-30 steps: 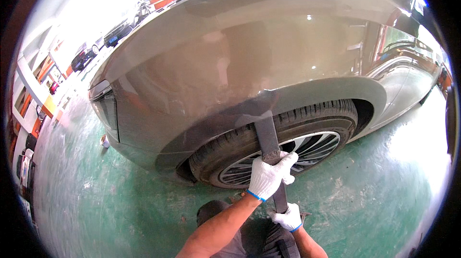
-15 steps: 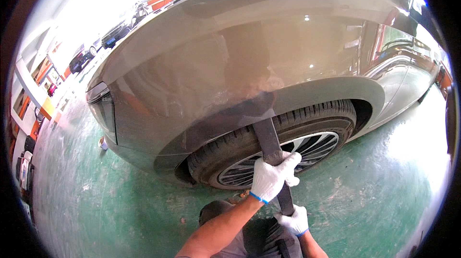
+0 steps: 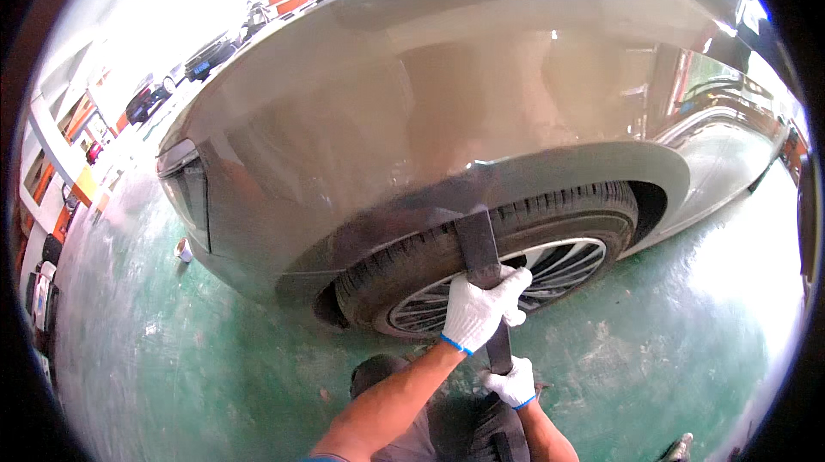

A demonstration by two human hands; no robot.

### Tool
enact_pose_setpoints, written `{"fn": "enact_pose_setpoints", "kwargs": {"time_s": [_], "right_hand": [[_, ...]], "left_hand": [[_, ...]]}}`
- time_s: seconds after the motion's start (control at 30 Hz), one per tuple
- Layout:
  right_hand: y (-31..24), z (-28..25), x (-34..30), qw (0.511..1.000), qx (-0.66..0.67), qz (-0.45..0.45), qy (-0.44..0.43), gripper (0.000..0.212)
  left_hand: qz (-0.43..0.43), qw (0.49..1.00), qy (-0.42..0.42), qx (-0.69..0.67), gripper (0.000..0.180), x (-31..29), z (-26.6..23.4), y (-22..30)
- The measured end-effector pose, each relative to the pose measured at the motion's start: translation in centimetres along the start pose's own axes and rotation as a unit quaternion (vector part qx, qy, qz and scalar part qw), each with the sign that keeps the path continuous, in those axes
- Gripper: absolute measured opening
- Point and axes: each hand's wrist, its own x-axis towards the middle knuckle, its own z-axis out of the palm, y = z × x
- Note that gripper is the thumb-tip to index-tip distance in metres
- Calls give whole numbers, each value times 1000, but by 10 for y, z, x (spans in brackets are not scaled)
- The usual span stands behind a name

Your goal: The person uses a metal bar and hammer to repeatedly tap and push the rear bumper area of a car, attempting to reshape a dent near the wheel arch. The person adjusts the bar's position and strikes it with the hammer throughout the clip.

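Observation:
A long flat dark bar (image 3: 478, 243) slants up from my lap, its upper end at the lip of the grey wheel arch (image 3: 593, 159). That tip is hidden behind the arch or in its dark reflection; I cannot tell which. My left hand (image 3: 481, 305), in a white knit glove with a blue cuff, is closed around the bar's middle. Below it, my right hand (image 3: 514, 383), gloved alike, is wrapped round the lower end. Behind the bar stand the black tyre (image 3: 559, 204) and the silver spoked wheel (image 3: 563, 273). Above them curves the shiny beige-brown car panel (image 3: 412, 92).
A lamp (image 3: 187, 191) sits at the car's left corner. Near it, a small white tub (image 3: 183, 250) stands on the green floor (image 3: 232, 359). Other cars (image 3: 148, 103) are parked at far left. At the lower right edge lies a small object (image 3: 679, 447), perhaps a shoe tip.
Both hands have shifted slightly left, along with the lower part of the bar. Each keeps its grip. A small object has come into sight at the lower right edge.

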Motion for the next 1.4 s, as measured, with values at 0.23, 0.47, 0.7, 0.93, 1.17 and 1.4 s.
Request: {"fn": "enact_pose_setpoints", "kwargs": {"time_s": [0.23, 0.47, 0.7, 0.93, 1.17, 1.4], "right_hand": [[-23, 8, -23, 989, -57, -36, 132, 30], [5, 19, -11, 994, -36, -22, 99, 28], [11, 22, -4, 992, -19, -69, 106, 27], [4, 16, -28, 996, 28, 30, 75, 25], [-36, -21, -72, 995, -13, 71, 64, 29], [-113, -67, -134, 981, -77, 177, 8, 37]], "left_hand": [[0, 1000, 0, 29, 15, -3, 3, 3], [31, 995, 15, 99, 13, -4, -2, 2], [-3, 999, -3, 39, 16, -4, -5, 5], [-9, 999, -39, 21, 13, -12, -2, 8], [46, 998, -35, 0, 32, -28, 18, 10], [-23, 980, -144, -135, 32, -27, 30, 53]]}}
